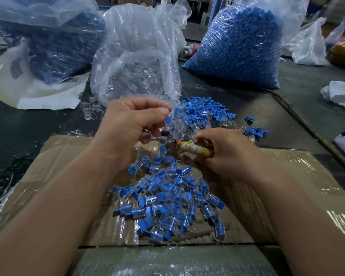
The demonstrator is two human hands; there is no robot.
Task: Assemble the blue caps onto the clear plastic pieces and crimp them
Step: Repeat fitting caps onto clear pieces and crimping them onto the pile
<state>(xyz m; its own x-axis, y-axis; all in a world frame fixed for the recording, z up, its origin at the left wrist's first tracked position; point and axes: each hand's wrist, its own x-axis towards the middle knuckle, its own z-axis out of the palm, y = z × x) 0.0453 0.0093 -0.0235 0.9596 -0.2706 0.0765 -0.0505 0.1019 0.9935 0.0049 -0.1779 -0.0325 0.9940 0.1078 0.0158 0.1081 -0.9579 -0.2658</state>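
While the left hand (127, 124) pinches a blue cap (169, 118), the right hand (227, 150) grips a wrapped tool (191, 150).

A clear plastic bag of dark blue parts (54, 48), a clear bag of clear plastic pieces (135, 76) and a clear bag of blue caps (239, 50) wall off the far side. The dark table (283, 116) lies bare left and right of the loose heap of caps (203, 112). The left hand (131, 120), pinching a small blue cap (169, 118), and the right hand (223, 150), gripping a cloth-wrapped tool (191, 150), fill the middle. The brown cardboard sheet (64, 156) lies bare either side of the pile of assembled blue-and-clear pieces (167, 202).
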